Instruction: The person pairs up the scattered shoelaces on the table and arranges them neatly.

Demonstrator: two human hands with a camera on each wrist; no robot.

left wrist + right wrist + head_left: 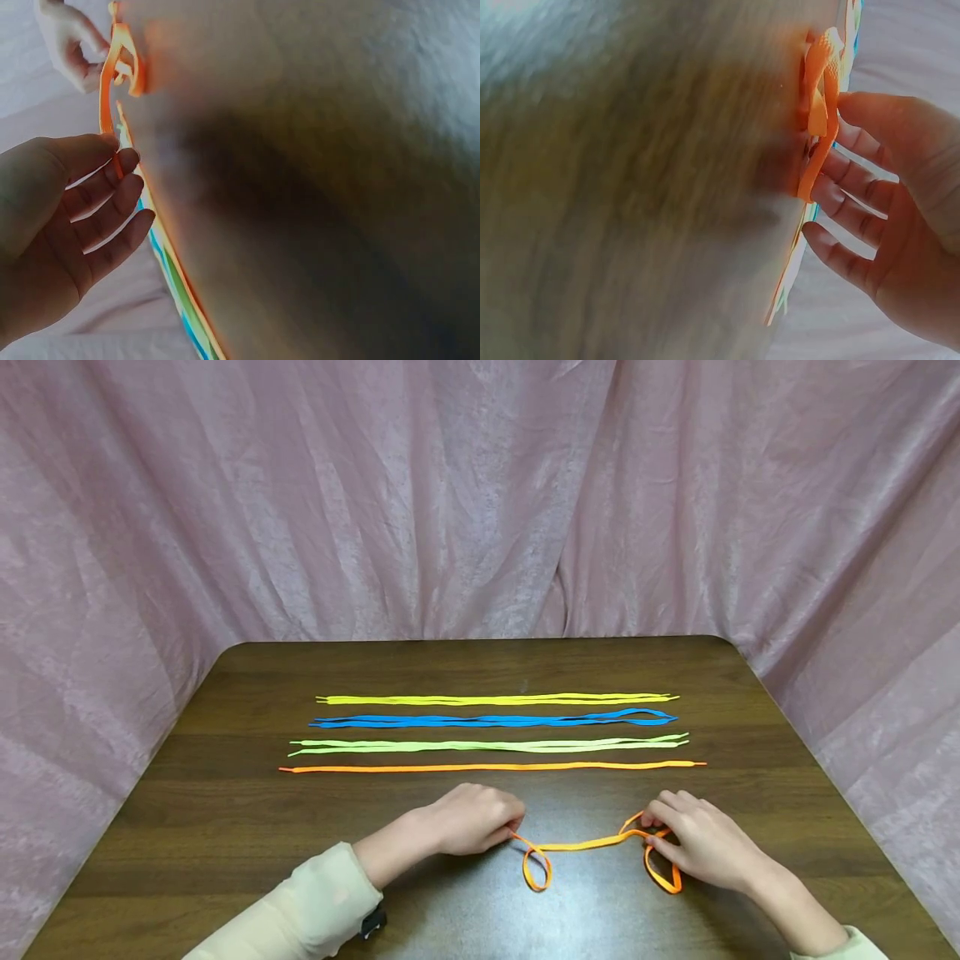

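Observation:
A loose orange shoelace (585, 845) lies across the near part of the table, looped at its left end and bunched into a larger loop at its right. My left hand (476, 818) pinches its left tip between thumb and forefinger, the other fingers loosely bent, as the left wrist view shows. At the other side my right hand (705, 841) has thumb and fingertips on the bunched part of the orange lace (829, 82), pinching it close to the tabletop. Just beyond both hands a second orange shoelace (487, 767) is laid out straight.
Farther back on the brown wooden table (195, 793) lie light green shoelaces (487, 746), blue shoelaces (487, 721) and yellow shoelaces (487, 700), stretched out side by side in rows. A pink curtain (480, 502) hangs behind the table and along its sides.

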